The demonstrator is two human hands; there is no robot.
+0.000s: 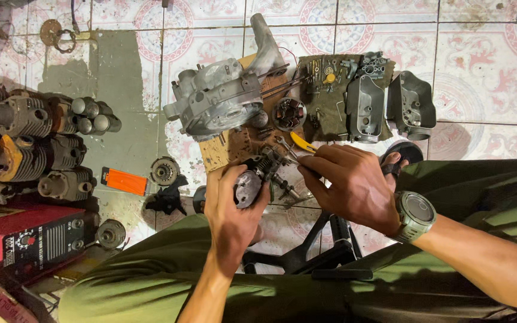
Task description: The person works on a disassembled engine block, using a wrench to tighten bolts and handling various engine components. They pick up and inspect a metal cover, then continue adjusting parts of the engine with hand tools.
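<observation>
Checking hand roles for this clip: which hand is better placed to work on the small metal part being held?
Probably the right hand: it already holds the yellow-handled pliers at the metal part, while the left hand is wrapped around that part, steadying it.

Head camera, looking straight down, close above floor (480,66).

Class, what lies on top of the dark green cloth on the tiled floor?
On the green cloth lie small brass parts and a grey metal cover; whatever is beneath them stays hidden.
</observation>
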